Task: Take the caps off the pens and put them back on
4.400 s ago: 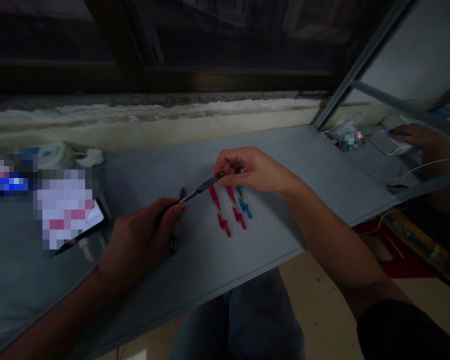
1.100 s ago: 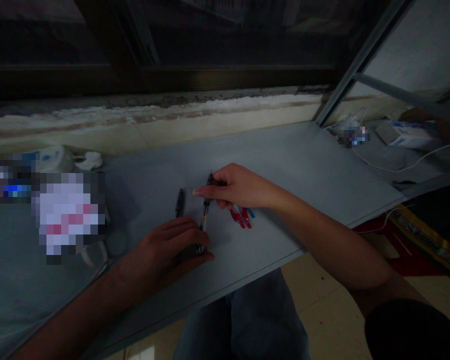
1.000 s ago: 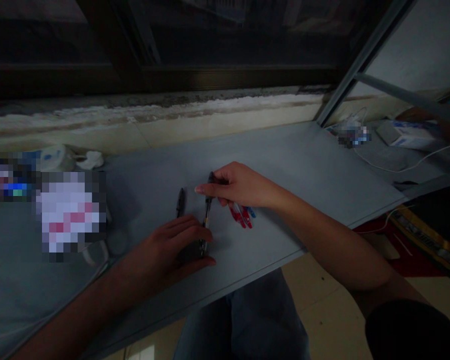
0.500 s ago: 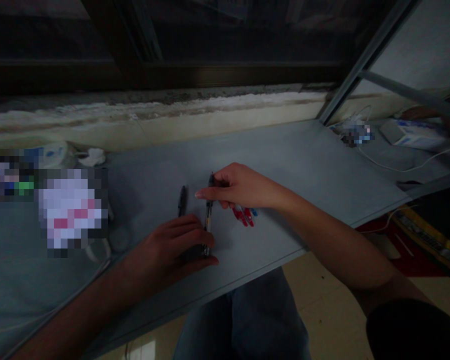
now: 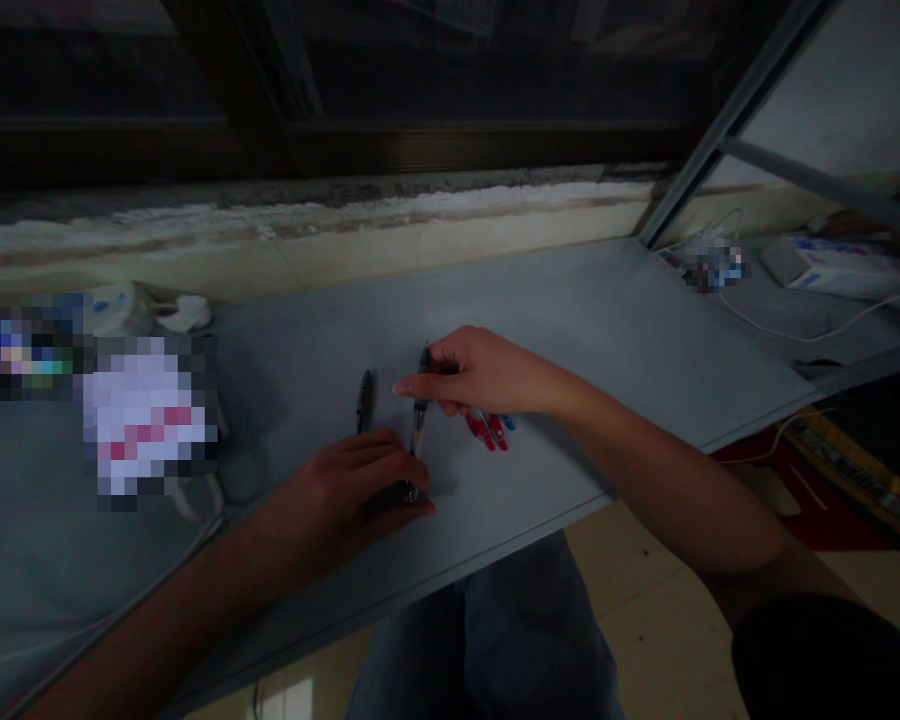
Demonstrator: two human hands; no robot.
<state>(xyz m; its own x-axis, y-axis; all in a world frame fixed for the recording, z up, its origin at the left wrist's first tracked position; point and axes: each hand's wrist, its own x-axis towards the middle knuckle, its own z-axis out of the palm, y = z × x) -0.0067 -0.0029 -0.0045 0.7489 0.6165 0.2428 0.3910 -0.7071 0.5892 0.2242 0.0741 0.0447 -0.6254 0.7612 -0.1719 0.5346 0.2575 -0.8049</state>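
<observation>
My right hand (image 5: 480, 375) pinches the upper end of a black gel pen (image 5: 418, 430) standing lengthwise on the grey tabletop (image 5: 540, 290). My left hand (image 5: 337, 490) lies over the pen's lower end, fingers curled across it. Just left of that pen, a second black pen (image 5: 364, 400) lies on the table, its lower end hidden under my left fingers. Red pens (image 5: 487, 432) and a blue pen (image 5: 508, 423) lie partly hidden beneath my right palm and wrist.
Pixelated objects (image 5: 150, 420) and a white roll (image 5: 116, 310) stand at the table's left. At the far right lie a white box (image 5: 840, 270) and a white cable (image 5: 787, 330). A window sill runs behind the table, and my jeans show below its front edge.
Over the last second little has shifted. Compared with the oldest frame, the pen has swung from a slant between my hands to lengthwise, and my right hand has moved nearer me, over the coloured pens.
</observation>
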